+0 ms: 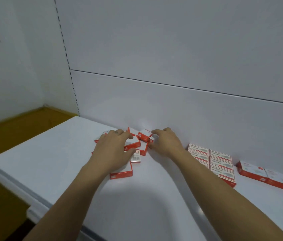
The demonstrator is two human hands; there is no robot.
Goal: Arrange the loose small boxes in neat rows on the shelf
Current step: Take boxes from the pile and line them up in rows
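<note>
Now the loose boxes (142, 151) lie in a pile between both hands, at the 12 o'clock side of the shelf (50, 153). The left hand (114, 150) grips a red-sided box (132, 144), long axis 9 to 3; the right hand (165, 141) pinches a tilted box (153, 137). The neat rows (220, 165) wait at 3 o'clock, nearer the right hand, their boxes pointing 10 to 4.

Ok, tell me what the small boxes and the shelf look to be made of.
The small boxes look like printed cardboard, matte red and white: crisp folded edges, a barcode label. The shelf is probably painted sheet metal, smooth white with soft sheen: thin front lip, slotted upright behind.
</note>
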